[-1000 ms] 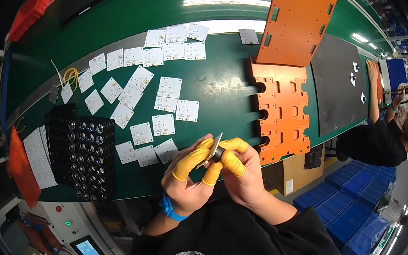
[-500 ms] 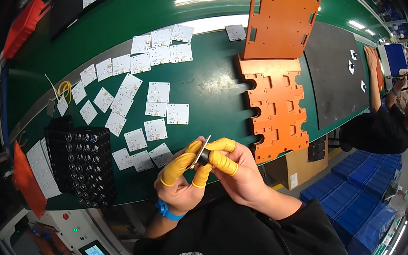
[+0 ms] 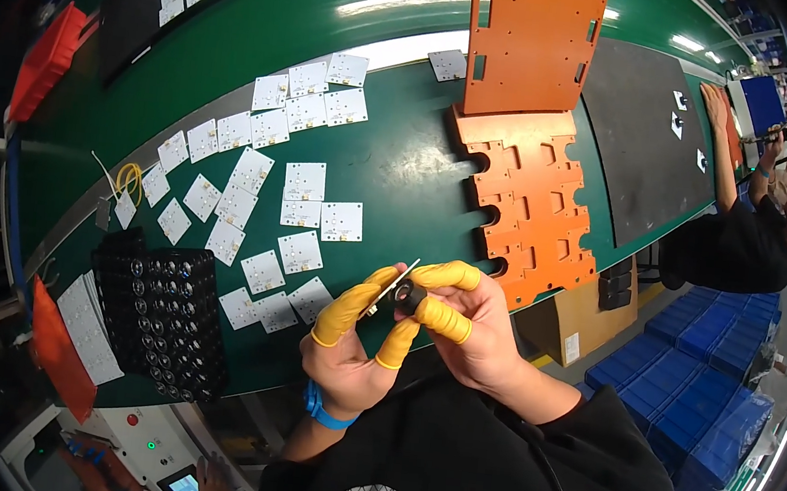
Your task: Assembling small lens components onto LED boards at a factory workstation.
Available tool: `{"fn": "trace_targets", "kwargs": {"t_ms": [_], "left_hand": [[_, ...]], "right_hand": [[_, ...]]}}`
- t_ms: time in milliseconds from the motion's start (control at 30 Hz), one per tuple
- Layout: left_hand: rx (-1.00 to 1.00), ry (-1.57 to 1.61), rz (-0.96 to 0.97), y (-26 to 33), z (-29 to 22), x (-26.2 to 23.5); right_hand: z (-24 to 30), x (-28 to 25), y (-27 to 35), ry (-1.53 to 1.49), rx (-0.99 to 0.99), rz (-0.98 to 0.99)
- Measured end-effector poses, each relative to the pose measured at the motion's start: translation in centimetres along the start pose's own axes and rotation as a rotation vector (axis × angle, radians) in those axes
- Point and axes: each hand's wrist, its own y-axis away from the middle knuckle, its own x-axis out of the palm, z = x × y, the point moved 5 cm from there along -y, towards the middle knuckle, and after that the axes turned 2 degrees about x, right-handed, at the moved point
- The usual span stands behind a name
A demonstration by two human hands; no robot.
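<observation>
Yellow finger covers (image 3: pixel 444 320) sheathed fingers on both hands. Left hand (image 3: pixel 340 365) pinched thin white board (image 3: pixel 395 284), tilted nearly edge-on to camera. Right hand (image 3: pixel 482 343) pinched short black cylinder (image 3: pixel 411 298), ring-shaped end turned toward board; whether parts touched, could not tell. Both parts hung over near side of green table (image 3: pixel 400 184), in front of person's chest. Loose white boards (image 3: pixel 304 182) lay to left; black tray (image 3: pixel 216 323) with round clear lenses (image 3: pixel 155 324) sat nearer. Orange slotted fixture (image 3: pixel 528 197) lay right, dark mat (image 3: pixel 634 146) beyond.
</observation>
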Motion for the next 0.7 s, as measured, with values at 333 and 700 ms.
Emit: {"fn": "trace_targets", "kwargs": {"t_ms": [333,700], "left_hand": [[-0.030,-0.100,-0.090,0.6,0.1,0.0],[0.105,-0.290,-0.022,0.3,-0.7,-0.1]], "right_hand": [[0.4,-0.1,0.0,0.078,-0.011,0.025],[0.2,0.3,0.0,0.071,0.045,0.004]]}}
